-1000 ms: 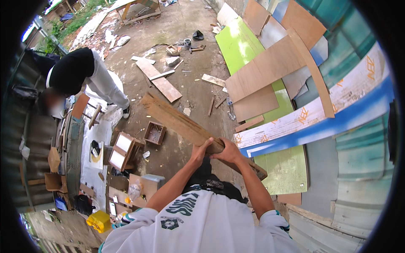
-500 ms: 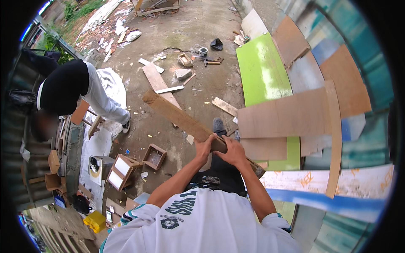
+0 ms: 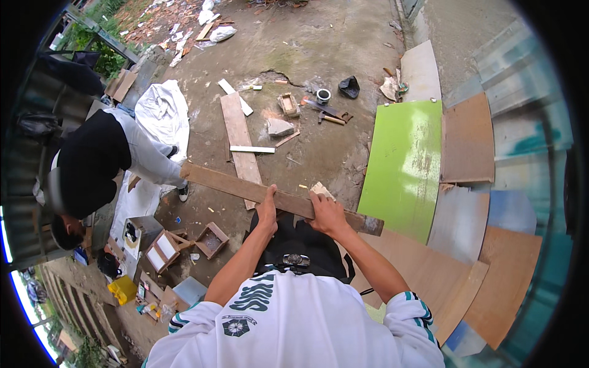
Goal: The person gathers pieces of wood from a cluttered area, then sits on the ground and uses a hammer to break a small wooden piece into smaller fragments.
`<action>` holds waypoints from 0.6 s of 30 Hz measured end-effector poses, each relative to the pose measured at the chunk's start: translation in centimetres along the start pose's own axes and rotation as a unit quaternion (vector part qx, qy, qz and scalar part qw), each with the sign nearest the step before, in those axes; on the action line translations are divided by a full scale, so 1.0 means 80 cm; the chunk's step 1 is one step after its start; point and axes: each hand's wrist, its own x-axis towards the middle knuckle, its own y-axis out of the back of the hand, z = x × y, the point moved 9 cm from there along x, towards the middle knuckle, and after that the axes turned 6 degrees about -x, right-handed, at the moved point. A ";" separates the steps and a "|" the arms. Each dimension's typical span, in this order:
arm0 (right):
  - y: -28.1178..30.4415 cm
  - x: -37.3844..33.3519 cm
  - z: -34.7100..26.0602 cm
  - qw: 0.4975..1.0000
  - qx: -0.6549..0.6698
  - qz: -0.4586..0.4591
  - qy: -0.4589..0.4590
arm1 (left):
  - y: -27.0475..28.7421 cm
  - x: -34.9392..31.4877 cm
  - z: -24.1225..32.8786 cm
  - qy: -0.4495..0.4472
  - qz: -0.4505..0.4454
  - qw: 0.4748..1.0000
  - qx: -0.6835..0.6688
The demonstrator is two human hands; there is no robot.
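Note:
A long brown wooden plank point(image 3: 289, 203) lies across in front of my body, its far end up to the left and its dark, worn end down to the right. My left hand point(image 3: 267, 210) is closed on it near the middle. Farther right along the same plank, my right hand point(image 3: 327, 213) grips it, with fingers over the far edge. On the ground beyond lie a pale board point(image 3: 240, 132), a white strip point(image 3: 252, 149) across that board, and a grey stone block point(image 3: 280, 127).
A hammer point(image 3: 332, 119), a round tin point(image 3: 323, 95) and a small wooden box point(image 3: 288, 104) lie ahead. Green point(image 3: 399, 165) and brown panels point(image 3: 467, 138) lean at the right. At the left, a co-worker point(image 3: 98, 153) bends over near a white sheet point(image 3: 161, 113) and wooden frames point(image 3: 164, 251).
The plank has swung to a flatter angle, and my right hand has shifted farther from my left along it. My view has turned, and the co-worker has bent further down.

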 end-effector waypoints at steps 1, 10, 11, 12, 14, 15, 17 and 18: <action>0.010 0.016 0.015 1.000 -0.014 0.006 0.000 | -0.025 -0.009 0.018 0.017 0.005 1.000 0.006; 0.041 0.203 0.155 0.996 0.018 0.048 -0.068 | -0.223 0.138 0.120 0.056 -0.034 0.995 0.081; 0.048 0.227 0.171 0.995 0.023 0.057 -0.078 | -0.244 0.173 0.121 0.056 -0.034 0.994 0.090; 0.058 0.243 0.190 0.993 0.023 0.068 -0.092 | -0.271 0.189 0.131 0.056 -0.041 0.993 0.097; 0.073 0.276 0.217 0.990 0.024 0.078 -0.118 | -0.315 0.217 0.153 0.062 -0.061 0.990 0.116; 0.072 0.293 0.232 0.989 0.024 0.070 -0.129 | -0.339 0.229 0.164 0.068 -0.066 0.988 0.124; 0.073 0.335 0.266 0.988 0.026 0.067 -0.139 | -0.383 0.269 0.175 0.080 -0.080 0.985 0.128; 0.065 0.357 0.281 0.987 0.031 0.069 -0.142 | -0.397 0.294 0.172 0.089 -0.087 0.984 0.128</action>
